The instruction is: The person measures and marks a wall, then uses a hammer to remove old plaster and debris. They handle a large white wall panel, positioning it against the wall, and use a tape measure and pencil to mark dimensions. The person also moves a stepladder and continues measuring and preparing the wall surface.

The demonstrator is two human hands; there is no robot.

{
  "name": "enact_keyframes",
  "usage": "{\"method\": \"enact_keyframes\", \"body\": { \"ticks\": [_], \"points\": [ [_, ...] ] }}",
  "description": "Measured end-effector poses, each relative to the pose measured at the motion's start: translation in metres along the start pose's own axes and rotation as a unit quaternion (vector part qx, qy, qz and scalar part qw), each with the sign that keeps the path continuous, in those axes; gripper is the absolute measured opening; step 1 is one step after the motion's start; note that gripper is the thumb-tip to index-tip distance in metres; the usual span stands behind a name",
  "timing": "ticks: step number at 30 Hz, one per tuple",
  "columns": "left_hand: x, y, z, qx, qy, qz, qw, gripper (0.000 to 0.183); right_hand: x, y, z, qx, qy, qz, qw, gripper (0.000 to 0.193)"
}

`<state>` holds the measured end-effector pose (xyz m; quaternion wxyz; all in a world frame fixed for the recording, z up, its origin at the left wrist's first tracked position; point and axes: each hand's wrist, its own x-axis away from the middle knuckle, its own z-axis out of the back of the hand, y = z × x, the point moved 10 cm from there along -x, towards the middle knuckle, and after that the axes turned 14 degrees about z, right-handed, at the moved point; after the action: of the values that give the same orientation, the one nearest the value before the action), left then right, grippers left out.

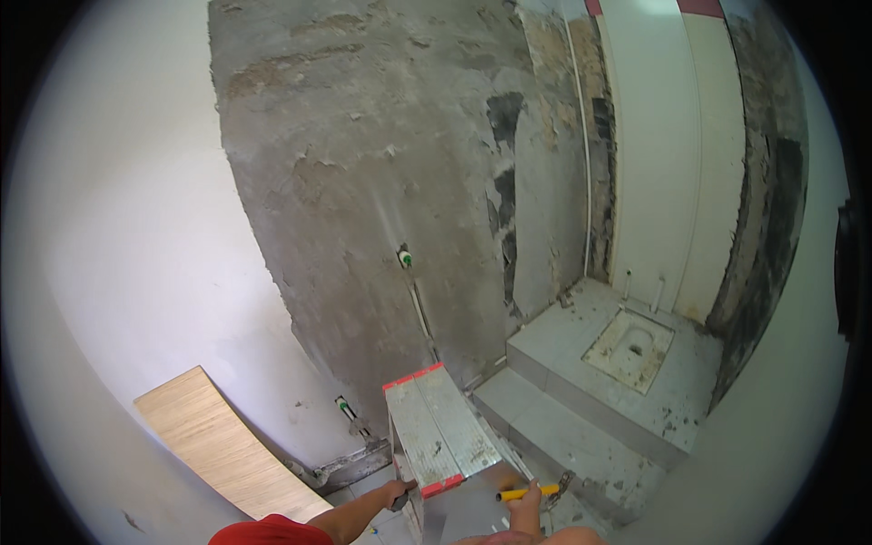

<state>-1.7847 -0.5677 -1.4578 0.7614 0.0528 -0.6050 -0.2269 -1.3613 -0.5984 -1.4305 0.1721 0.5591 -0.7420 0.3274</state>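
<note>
My right hand (524,513) is closed round a hammer (530,493) with a yellow handle; its dark head points to the right. Beside the near left corner of a silver metal work platform (436,422) with red end strips, my left hand (395,493) is closed. Something dark shows at its fingers, too small to make out. The platform stands in front of me, its grooved top running away toward the bare wall. A shiny metal panel (486,490) lies between my two hands, below the platform's near end.
A wood-grain board (218,436) leans at the left by the white wall. Ahead rises a rough grey wall (354,182) with a green-ended pipe outlet (405,259). At the right, tiled steps (568,427) lead up to a squat toilet (631,350) with rubble around it.
</note>
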Motion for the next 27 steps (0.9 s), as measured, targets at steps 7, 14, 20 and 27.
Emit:
{"method": "enact_keyframes", "body": {
  "ticks": [7, 14, 20, 27],
  "points": [
    [0.033, 0.009, -0.022, 0.062, 0.008, 0.017, 0.998, 0.083, -0.059, -0.019, 0.002, 0.107, -0.011, -0.003, 0.994, 0.051],
    [0.059, -0.029, -0.015, 0.103, -0.032, 0.022, 0.994, 0.07, -0.011, -0.125, -0.035, 0.462, 0.066, 0.16, 0.87, 0.03],
    [0.056, -0.197, 0.062, 0.153, -0.113, 0.124, 0.974, 0.044, 0.114, -0.188, -0.284, 0.511, -0.218, 0.489, 0.672, 0.012],
    [0.199, -0.481, 0.102, 0.04, -0.168, 0.303, 0.937, 0.006, 0.212, -0.091, -0.412, 0.582, -0.37, 0.519, 0.504, 0.031]
  ]
}}
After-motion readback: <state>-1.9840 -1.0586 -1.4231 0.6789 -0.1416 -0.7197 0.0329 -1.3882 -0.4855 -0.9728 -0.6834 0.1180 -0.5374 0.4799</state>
